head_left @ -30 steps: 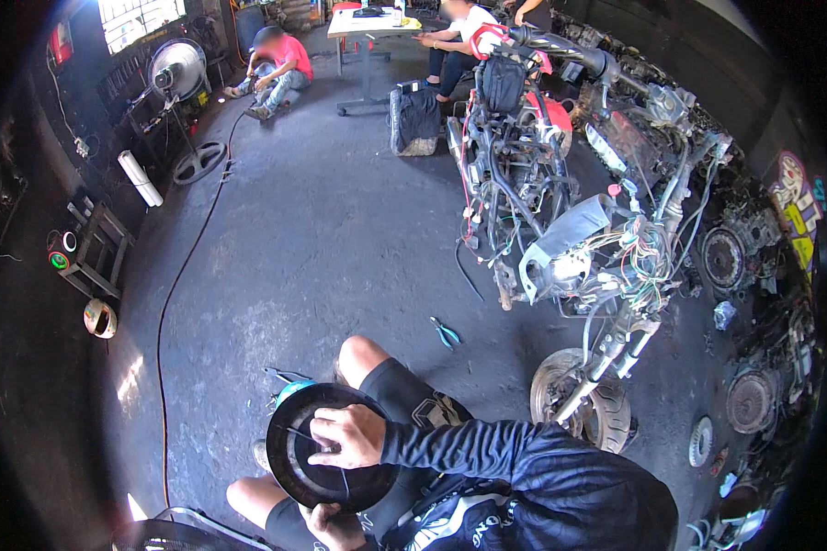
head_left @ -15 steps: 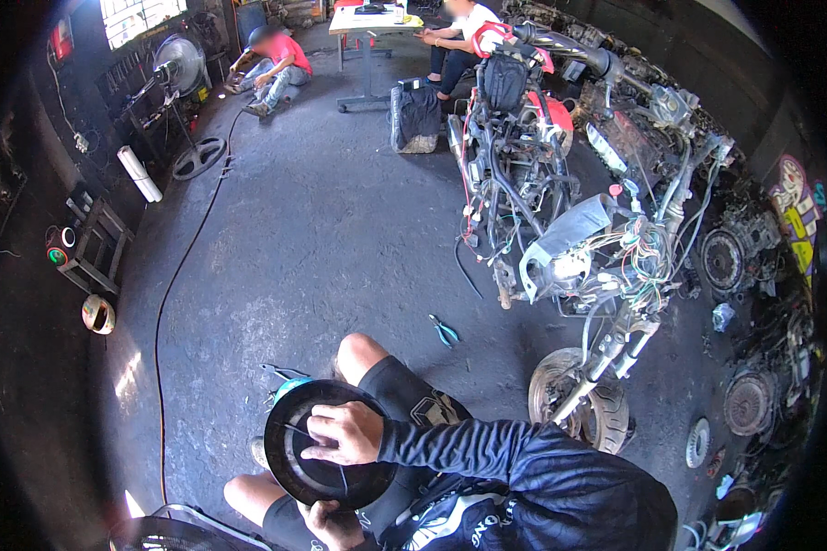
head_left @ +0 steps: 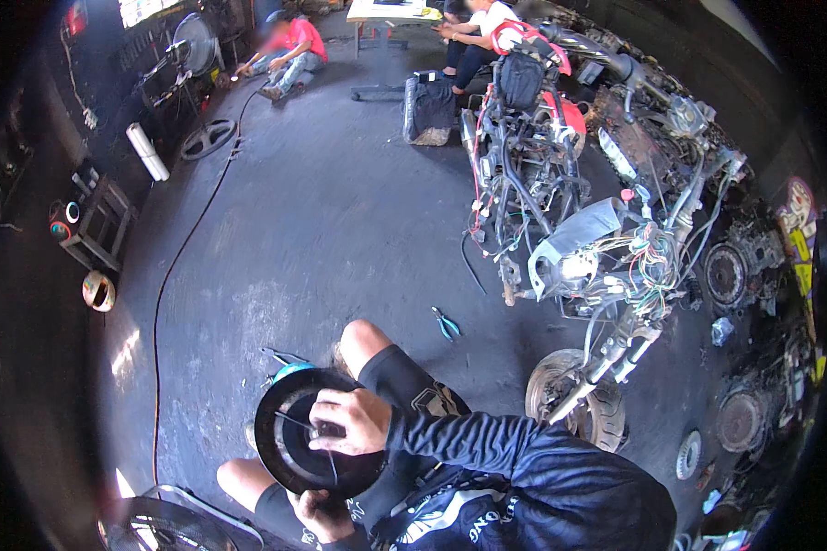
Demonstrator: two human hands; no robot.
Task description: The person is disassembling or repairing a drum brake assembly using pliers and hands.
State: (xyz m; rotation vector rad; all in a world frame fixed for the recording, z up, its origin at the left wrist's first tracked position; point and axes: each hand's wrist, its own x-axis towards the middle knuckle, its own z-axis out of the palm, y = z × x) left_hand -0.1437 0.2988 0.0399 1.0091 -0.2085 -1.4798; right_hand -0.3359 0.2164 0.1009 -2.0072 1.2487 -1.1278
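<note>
A round, black, dish-shaped part (head_left: 276, 441) with a raised rim is held over my lap. My left hand (head_left: 323, 516) grips its near edge, thumb over the rim. My right hand (head_left: 351, 422) reaches across from the right, fingers curled at the middle of the dish; whatever they pinch is mostly hidden. A thin light rod or wire (head_left: 289, 420) shows on both sides of these fingers. Beyond the dish, a blue round thing (head_left: 292, 370) is partly covered, with dark pliers (head_left: 283, 355) lying beside it. Teal-handled pliers (head_left: 446, 323) lie on the floor farther right.
At right stands a stripped motorcycle (head_left: 560, 230) with loose wires and a front wheel (head_left: 574, 404). Engine parts (head_left: 735, 275) line the right wall. A fan (head_left: 170, 525) is near at lower left; a cable (head_left: 170, 285) crosses the floor. Two people sit beyond, near a table (head_left: 390, 13).
The whole view has shifted a little. My right hand's fingers, flatter before, are now more curled at the dish's middle. My left hand keeps its hold on the rim.
</note>
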